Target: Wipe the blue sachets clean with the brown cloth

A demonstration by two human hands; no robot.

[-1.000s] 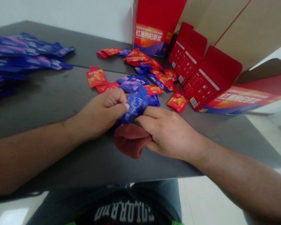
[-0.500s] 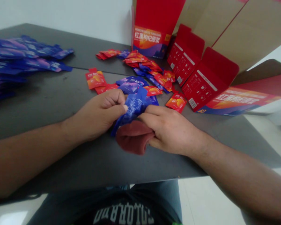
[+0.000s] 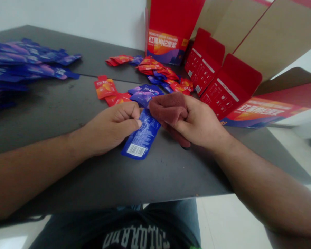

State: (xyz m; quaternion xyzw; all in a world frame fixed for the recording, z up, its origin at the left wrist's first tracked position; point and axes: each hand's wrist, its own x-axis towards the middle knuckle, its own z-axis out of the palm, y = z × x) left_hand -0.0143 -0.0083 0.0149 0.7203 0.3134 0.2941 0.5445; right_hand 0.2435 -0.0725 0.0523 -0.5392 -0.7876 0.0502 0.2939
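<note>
My left hand (image 3: 119, 126) pinches a blue sachet (image 3: 142, 136) by its left edge, thumb on top. The sachet's printed back faces up, with a white barcode at the lower end. In my right hand (image 3: 199, 121) is a folded reddish-brown cloth (image 3: 169, 109), which lies over the sachet's upper end and hides it. Just beyond the hands lie purple sachets (image 3: 145, 93) and red-orange sachets (image 3: 106, 88) on the dark table (image 3: 98, 183).
A big heap of blue sachets (image 3: 28, 65) covers the far left of the table. More red sachets (image 3: 152, 65) lie at the back. Open red boxes (image 3: 230, 90), an upright red box (image 3: 168, 34) and a large carton (image 3: 277, 38) stand at the right.
My right hand and the cloth have moved up and away from me, from the sachet's lower part to its upper end. The sachet's barcode end now shows. My left hand has stayed nearly still.
</note>
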